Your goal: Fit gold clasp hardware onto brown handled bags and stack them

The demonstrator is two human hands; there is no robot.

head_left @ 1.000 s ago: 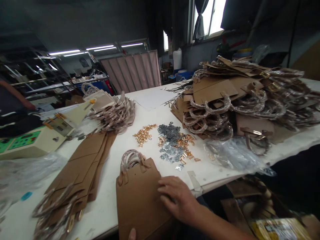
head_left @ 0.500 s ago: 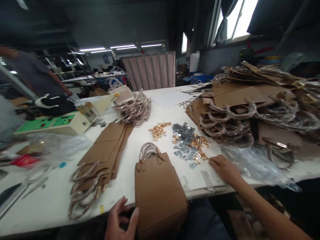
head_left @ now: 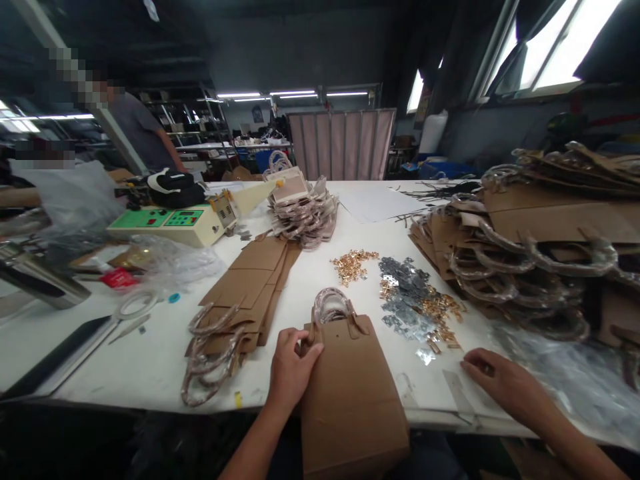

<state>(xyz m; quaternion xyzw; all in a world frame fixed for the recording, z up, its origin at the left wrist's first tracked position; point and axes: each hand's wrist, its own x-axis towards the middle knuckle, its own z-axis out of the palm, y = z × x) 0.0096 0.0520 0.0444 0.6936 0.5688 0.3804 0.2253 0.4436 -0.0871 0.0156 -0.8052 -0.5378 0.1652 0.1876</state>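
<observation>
A brown bag panel (head_left: 353,393) with plastic-wrapped handles (head_left: 333,305) lies over the table's front edge. My left hand (head_left: 293,363) pinches its upper left edge, just beside the handle base. To the right, my right hand (head_left: 495,377) rests at the table, its fingertips pressed together; whatever they hold is too small to make out. Just beyond those fingertips lie gold metal pieces (head_left: 443,310) mixed with grey metal plates (head_left: 407,287). A smaller heap of gold pieces (head_left: 353,265) sits behind the panel's handles.
Stacked brown panels (head_left: 250,273) lie on the left, a tall pile of wrapped-handle panels (head_left: 555,213) on the right. Further back left are a green-topped machine (head_left: 175,223) and a person (head_left: 143,130). A dark flat object (head_left: 60,353) and clear plastic (head_left: 175,260) lie at left.
The view has turned left. My left hand has moved up from the panel's lower left side to its top left edge and closed on it. My right hand remains beside the metal pieces.
</observation>
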